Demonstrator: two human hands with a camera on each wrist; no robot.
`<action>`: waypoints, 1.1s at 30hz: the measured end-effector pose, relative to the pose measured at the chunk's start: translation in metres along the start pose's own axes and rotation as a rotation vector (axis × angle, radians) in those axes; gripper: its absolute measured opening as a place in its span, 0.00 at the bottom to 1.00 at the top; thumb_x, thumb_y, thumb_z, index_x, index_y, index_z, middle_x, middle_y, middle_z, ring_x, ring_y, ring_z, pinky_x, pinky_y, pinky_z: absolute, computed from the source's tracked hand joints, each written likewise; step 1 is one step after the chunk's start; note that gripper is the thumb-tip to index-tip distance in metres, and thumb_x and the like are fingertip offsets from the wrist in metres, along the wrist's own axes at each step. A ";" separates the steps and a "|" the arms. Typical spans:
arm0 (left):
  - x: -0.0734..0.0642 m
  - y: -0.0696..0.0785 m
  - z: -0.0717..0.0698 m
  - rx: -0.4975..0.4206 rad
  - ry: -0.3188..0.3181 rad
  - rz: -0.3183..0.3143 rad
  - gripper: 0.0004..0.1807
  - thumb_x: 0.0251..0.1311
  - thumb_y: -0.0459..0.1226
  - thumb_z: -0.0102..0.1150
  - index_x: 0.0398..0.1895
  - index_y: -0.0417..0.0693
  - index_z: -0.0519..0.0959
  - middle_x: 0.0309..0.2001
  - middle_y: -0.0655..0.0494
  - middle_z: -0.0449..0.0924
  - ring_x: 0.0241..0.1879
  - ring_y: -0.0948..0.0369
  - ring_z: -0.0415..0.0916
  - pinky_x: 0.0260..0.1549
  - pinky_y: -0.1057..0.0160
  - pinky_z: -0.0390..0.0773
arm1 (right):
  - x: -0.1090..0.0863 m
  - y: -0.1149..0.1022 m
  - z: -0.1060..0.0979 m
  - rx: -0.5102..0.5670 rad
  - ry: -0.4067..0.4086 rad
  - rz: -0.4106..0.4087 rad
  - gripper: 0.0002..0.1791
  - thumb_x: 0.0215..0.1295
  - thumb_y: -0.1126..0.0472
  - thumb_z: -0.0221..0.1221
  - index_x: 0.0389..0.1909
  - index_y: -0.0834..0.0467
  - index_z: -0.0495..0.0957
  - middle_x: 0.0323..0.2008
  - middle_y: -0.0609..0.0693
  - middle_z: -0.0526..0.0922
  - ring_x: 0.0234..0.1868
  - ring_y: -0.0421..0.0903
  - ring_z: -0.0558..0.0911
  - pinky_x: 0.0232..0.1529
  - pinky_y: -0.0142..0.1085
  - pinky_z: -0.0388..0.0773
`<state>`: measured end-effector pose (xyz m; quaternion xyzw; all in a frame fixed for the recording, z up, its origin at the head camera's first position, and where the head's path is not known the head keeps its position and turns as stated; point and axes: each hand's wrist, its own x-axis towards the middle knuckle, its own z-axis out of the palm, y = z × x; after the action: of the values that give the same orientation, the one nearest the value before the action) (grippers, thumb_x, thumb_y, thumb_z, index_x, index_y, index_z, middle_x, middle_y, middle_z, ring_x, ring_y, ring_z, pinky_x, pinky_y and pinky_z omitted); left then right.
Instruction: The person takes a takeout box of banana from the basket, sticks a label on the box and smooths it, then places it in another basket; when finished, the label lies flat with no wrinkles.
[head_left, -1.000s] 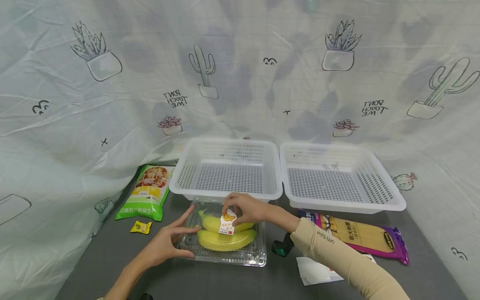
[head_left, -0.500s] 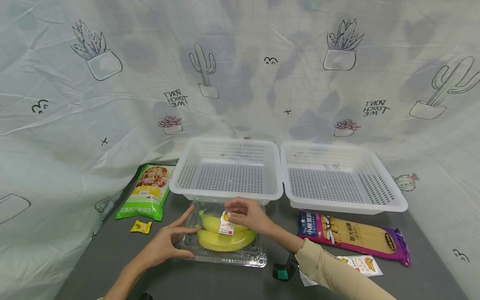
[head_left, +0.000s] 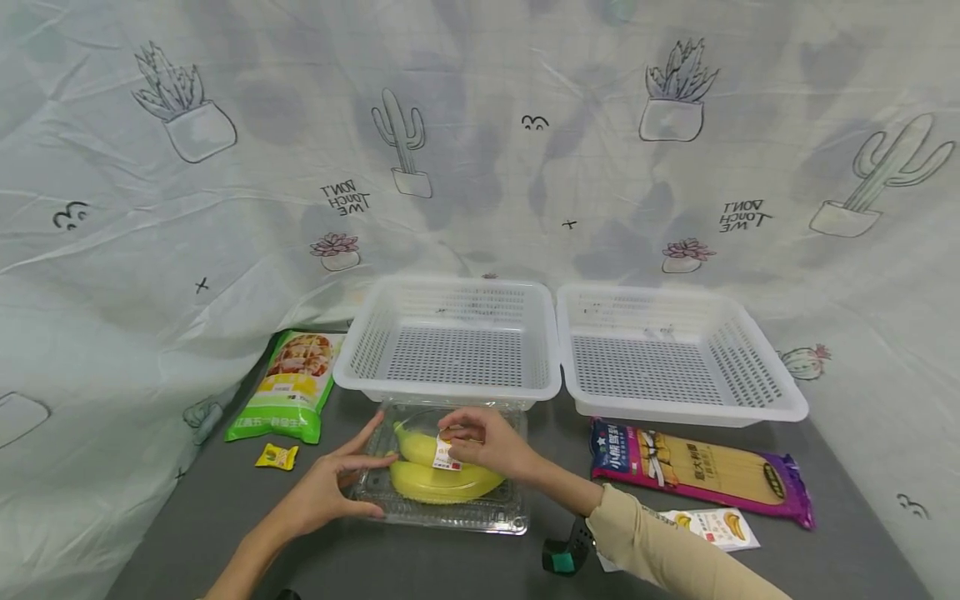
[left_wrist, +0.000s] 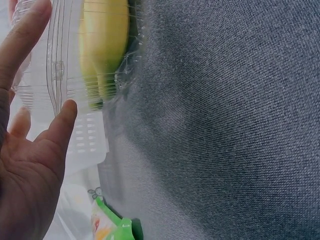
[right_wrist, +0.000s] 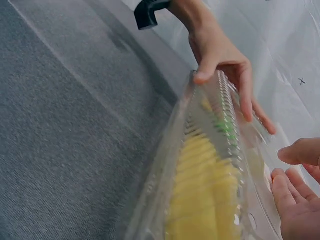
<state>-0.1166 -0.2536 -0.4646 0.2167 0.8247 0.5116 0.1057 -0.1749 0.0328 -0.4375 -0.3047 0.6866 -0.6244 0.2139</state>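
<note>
Two bananas (head_left: 442, 486) lie inside a clear plastic clamshell box (head_left: 491, 521) on the dark table. My left hand (head_left: 322, 493) steadies the box's left side, its straight fingers and thumb spread along the rim. A white price label (head_left: 444, 454) with a banana picture is on the lid. Over it my right hand (head_left: 487, 446) rests, fingertips at the label and covering its upper right part. In the right wrist view, the thumb and fingers of my right hand (right_wrist: 300, 200) are slightly apart beside the lid. The left wrist view shows my left fingertips touching the box edge (left_wrist: 57, 70).
Two white perforated baskets (head_left: 457, 393) stand side by side behind the box. A green food bag (head_left: 288, 387) and a small yellow packet (head_left: 277, 456) lie at left. At right are a purple spaghetti pack (head_left: 705, 471) and a sheet of banana labels (head_left: 720, 527), partly under my sleeve.
My right hand has shifted slightly down across the label, its fingers uncurling from their earlier tighter bend and covering more of it. The left hand and box stay in place.
</note>
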 end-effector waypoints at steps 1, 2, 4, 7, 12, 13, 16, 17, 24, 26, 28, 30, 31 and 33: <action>0.000 0.000 0.000 0.004 0.001 0.003 0.37 0.42 0.39 0.76 0.60 0.42 0.75 0.77 0.50 0.35 0.67 0.32 0.49 0.49 0.30 0.67 | -0.001 0.000 0.001 0.004 -0.009 -0.003 0.19 0.64 0.74 0.57 0.56 0.75 0.69 0.55 0.72 0.73 0.57 0.62 0.75 0.51 0.33 0.77; 0.000 0.000 -0.001 0.005 0.001 0.006 0.37 0.42 0.39 0.76 0.60 0.42 0.76 0.77 0.49 0.35 0.67 0.32 0.49 0.48 0.30 0.67 | -0.002 -0.001 0.003 0.011 -0.019 -0.002 0.19 0.64 0.74 0.57 0.56 0.75 0.69 0.55 0.72 0.72 0.57 0.63 0.75 0.52 0.33 0.76; 0.000 0.000 -0.002 0.009 0.002 0.010 0.37 0.42 0.39 0.76 0.60 0.42 0.76 0.77 0.49 0.35 0.67 0.32 0.50 0.48 0.30 0.67 | -0.004 -0.001 0.005 0.040 -0.038 0.007 0.20 0.64 0.74 0.56 0.56 0.75 0.68 0.56 0.73 0.71 0.58 0.63 0.74 0.53 0.34 0.75; 0.000 0.000 -0.002 0.010 -0.001 0.014 0.37 0.43 0.39 0.76 0.60 0.42 0.75 0.77 0.49 0.34 0.67 0.32 0.49 0.48 0.31 0.67 | -0.007 -0.003 0.009 0.095 -0.070 0.032 0.20 0.64 0.75 0.56 0.56 0.76 0.67 0.58 0.73 0.69 0.59 0.65 0.72 0.56 0.35 0.73; 0.000 0.000 -0.003 0.015 0.004 0.012 0.37 0.42 0.40 0.76 0.60 0.42 0.76 0.77 0.49 0.35 0.68 0.32 0.47 0.49 0.31 0.67 | -0.014 -0.005 0.014 0.172 -0.129 0.061 0.21 0.63 0.77 0.55 0.57 0.78 0.65 0.59 0.74 0.65 0.61 0.66 0.70 0.59 0.40 0.71; 0.000 0.000 -0.002 0.016 0.006 0.013 0.37 0.42 0.40 0.76 0.60 0.42 0.76 0.77 0.49 0.35 0.68 0.32 0.47 0.49 0.31 0.67 | -0.015 -0.006 0.014 0.181 -0.141 0.063 0.21 0.64 0.76 0.55 0.57 0.78 0.65 0.60 0.74 0.64 0.61 0.65 0.70 0.58 0.41 0.72; 0.000 -0.001 -0.002 0.015 0.013 0.015 0.37 0.42 0.40 0.76 0.60 0.43 0.76 0.77 0.51 0.36 0.68 0.33 0.47 0.49 0.31 0.67 | -0.021 -0.007 0.012 0.212 -0.147 0.061 0.21 0.65 0.74 0.55 0.58 0.77 0.65 0.60 0.74 0.64 0.60 0.64 0.72 0.54 0.40 0.75; 0.000 -0.001 -0.001 0.009 0.015 0.018 0.36 0.43 0.40 0.76 0.60 0.43 0.76 0.77 0.51 0.36 0.68 0.33 0.47 0.50 0.32 0.67 | -0.024 -0.007 0.011 0.223 -0.146 0.055 0.21 0.66 0.74 0.55 0.58 0.76 0.65 0.60 0.73 0.64 0.60 0.64 0.72 0.53 0.40 0.76; -0.007 -0.002 0.012 -0.104 -0.007 -0.017 0.35 0.54 0.34 0.69 0.66 0.40 0.68 0.75 0.44 0.21 0.70 0.34 0.26 0.58 0.38 0.60 | -0.053 -0.008 -0.018 0.180 -0.029 -0.045 0.22 0.67 0.69 0.57 0.60 0.71 0.67 0.61 0.71 0.66 0.57 0.66 0.74 0.51 0.40 0.78; -0.009 -0.001 0.016 -0.102 0.004 -0.056 0.36 0.55 0.34 0.68 0.68 0.44 0.66 0.75 0.43 0.20 0.70 0.33 0.26 0.55 0.39 0.65 | -0.064 -0.010 -0.034 0.133 0.036 -0.073 0.22 0.67 0.69 0.57 0.60 0.70 0.68 0.61 0.72 0.66 0.56 0.64 0.75 0.51 0.41 0.77; -0.008 0.000 0.018 -0.077 0.027 -0.093 0.40 0.53 0.36 0.70 0.70 0.49 0.64 0.75 0.42 0.20 0.70 0.32 0.29 0.48 0.40 0.72 | -0.077 -0.012 -0.053 0.057 0.112 -0.080 0.22 0.66 0.68 0.57 0.60 0.67 0.69 0.61 0.69 0.68 0.57 0.59 0.76 0.51 0.40 0.77; -0.006 0.001 0.020 -0.059 0.055 -0.125 0.45 0.49 0.37 0.73 0.72 0.53 0.61 0.75 0.42 0.21 0.70 0.31 0.32 0.47 0.41 0.73 | -0.091 -0.013 -0.075 -0.026 0.187 -0.097 0.22 0.66 0.69 0.57 0.61 0.67 0.68 0.62 0.64 0.70 0.58 0.52 0.76 0.52 0.38 0.77; -0.005 0.002 0.022 -0.035 0.074 -0.137 0.48 0.47 0.39 0.74 0.72 0.55 0.59 0.75 0.42 0.22 0.70 0.32 0.33 0.47 0.40 0.72 | -0.099 -0.014 -0.087 -0.076 0.230 -0.108 0.22 0.66 0.70 0.57 0.61 0.67 0.68 0.62 0.61 0.71 0.58 0.49 0.76 0.51 0.37 0.77; -0.003 0.002 0.024 0.019 0.108 -0.151 0.53 0.43 0.43 0.77 0.73 0.57 0.57 0.75 0.40 0.24 0.70 0.32 0.33 0.52 0.33 0.65 | -0.115 -0.014 -0.112 -0.167 0.322 -0.129 0.23 0.65 0.72 0.57 0.60 0.70 0.68 0.61 0.52 0.73 0.58 0.43 0.76 0.52 0.33 0.76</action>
<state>-0.1035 -0.2353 -0.4741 0.1269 0.8480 0.5053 0.0971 -0.1652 0.1926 -0.4193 -0.2610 0.7404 -0.6184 0.0347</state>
